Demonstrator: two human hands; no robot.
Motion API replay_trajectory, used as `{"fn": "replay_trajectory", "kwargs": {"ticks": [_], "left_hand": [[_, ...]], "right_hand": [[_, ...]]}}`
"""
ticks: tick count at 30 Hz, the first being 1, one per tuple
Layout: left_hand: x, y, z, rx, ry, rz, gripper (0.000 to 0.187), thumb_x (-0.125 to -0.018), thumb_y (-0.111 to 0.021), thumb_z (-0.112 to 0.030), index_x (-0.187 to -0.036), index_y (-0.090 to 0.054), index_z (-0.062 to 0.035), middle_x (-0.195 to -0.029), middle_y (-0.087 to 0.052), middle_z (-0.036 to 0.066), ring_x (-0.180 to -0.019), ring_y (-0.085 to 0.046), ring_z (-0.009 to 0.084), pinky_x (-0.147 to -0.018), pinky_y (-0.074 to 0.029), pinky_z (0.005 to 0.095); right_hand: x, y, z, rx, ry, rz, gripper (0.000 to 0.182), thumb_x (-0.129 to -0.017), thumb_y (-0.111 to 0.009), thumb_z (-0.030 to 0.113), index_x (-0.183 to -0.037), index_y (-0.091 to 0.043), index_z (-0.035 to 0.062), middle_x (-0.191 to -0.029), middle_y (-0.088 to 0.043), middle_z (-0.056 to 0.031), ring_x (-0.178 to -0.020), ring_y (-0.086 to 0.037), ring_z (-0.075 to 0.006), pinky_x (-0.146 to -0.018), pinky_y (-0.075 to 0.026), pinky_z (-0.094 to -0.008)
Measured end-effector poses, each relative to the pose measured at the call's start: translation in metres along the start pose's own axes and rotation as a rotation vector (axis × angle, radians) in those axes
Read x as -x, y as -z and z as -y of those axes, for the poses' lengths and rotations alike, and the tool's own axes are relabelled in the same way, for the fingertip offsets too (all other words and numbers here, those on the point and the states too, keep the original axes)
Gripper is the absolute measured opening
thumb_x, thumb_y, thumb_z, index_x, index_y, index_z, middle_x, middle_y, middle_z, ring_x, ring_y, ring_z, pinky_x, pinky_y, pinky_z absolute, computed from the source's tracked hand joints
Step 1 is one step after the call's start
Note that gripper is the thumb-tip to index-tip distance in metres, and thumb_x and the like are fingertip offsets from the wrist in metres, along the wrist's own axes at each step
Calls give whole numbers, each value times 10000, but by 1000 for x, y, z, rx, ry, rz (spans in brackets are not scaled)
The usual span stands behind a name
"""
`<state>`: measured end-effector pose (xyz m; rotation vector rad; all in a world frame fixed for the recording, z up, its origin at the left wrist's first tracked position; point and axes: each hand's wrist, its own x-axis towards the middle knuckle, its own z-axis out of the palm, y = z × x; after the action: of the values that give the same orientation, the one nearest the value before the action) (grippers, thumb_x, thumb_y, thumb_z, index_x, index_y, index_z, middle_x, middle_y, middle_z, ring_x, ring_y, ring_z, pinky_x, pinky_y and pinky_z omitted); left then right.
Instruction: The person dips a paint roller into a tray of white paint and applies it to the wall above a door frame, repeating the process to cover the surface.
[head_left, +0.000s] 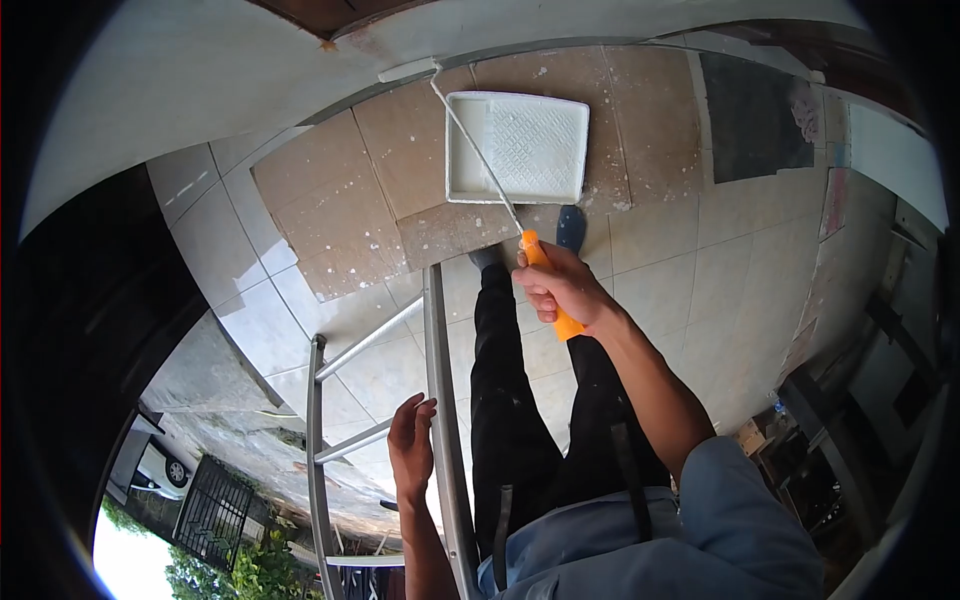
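My right hand is wrapped round the orange handle of a paint roller. The roller's thin metal rod crosses over a white paint tray, and its white sleeve lies beyond the tray's far left corner, by the foot of the wall. White paint coats the tray's ribbed slope. Lower left, my left hand is beside the side rail of a metal ladder, with fingers loosely bent and nothing visible in them. Whether it touches the rail is hard to tell.
Paint-spattered cardboard sheets cover the tiles along the pale wall. A dark sheet lies to the right. My feet stand just short of the tray. Outside at lower left are a metal gate and a white car.
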<state>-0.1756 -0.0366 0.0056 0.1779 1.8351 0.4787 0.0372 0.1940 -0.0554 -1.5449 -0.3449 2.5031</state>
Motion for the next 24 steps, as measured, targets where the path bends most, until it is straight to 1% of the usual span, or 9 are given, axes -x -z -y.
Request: {"fn": "replay_trajectory", "kwargs": {"ticks": [6,9,12,14,16,20,22,23,24], "left_hand": [[1,-8,-6,-28,5,-1,359,-998,-564,-234,-1238,-563,32,-1098,-686,153,-1042,-628,211,-953,-465,322],[4,-10,-2,-33,7,-3,358,-999,-560,-231,-1238,-563,36,-1098,-687,159,-1040,-634,213,-951,-467,322],[5,-10,2,-38,-14,12,352,-1002,-552,-224,-1237,-563,37,-1092,-689,162,-1038,-640,211,-953,-467,319],[5,-12,-2,-38,-23,15,347,-1003,-548,-218,-1236,-563,39,-1089,-689,163,-1041,-642,209,-955,-466,315],[8,-12,-7,-26,-33,10,341,-1005,-545,-211,-1235,-563,40,-1086,-689,163,-1044,-642,208,-957,-464,310],[9,-18,-16,28,-73,18,331,-1005,-546,-196,-1234,-564,42,-1084,-690,159,-1054,-636,203,-952,-463,303],[9,-24,-18,60,-89,29,330,-1004,-547,-195,-1234,-564,43,-1085,-690,154,-1054,-634,201,-950,-464,303],[11,-28,-19,50,-88,19,324,-1001,-554,-187,-1229,-565,43,-1086,-690,146,-1052,-633,198,-946,-469,303],[12,-31,-19,58,-89,15,320,-1001,-554,-184,-1227,-565,42,-1086,-690,146,-1051,-633,198,-944,-470,303]], "right_hand": [[-100,7,9,80,77,22,154,-889,-604,160,-834,-468,117,-641,-402,63,-534,-412,-31,-495,-377,-214],[-107,-6,19,86,92,46,182,-888,-615,178,-823,-457,116,-641,-403,54,-537,-415,-36,-497,-380,-218],[-64,4,-4,41,74,25,220,-902,-639,231,-841,-460,120,-638,-404,49,-532,-419,-42,-496,-378,-220],[-24,24,-19,64,-47,9,230,-931,-632,273,-899,-479,103,-657,-442,35,-540,-448,-65,-494,-410,-249],[11,46,-35,96,-114,-39,280,-969,-594,377,-942,-471,126,-667,-444,44,-526,-438,-53,-488,-403,-234],[64,97,-47,450,-193,-256,361,-986,-520,465,-952,-486,107,-657,-446,30,-525,-458,-71,-491,-418,-246],[84,122,-36,782,-198,-405,421,-987,-495,481,-942,-539,65,-680,-511,-16,-594,-543,-96,-503,-447,-266],[86,139,-40,1055,-78,-475,465,-988,-489,468,-929,-584,17,-706,-580,-92,-645,-615,-187,-561,-486,-326],[92,121,-14,998,-274,-525,487,-991,-486,454,-956,-610,-16,-753,-633,-173,-708,-648,-310,-646,-501,-397]]}}
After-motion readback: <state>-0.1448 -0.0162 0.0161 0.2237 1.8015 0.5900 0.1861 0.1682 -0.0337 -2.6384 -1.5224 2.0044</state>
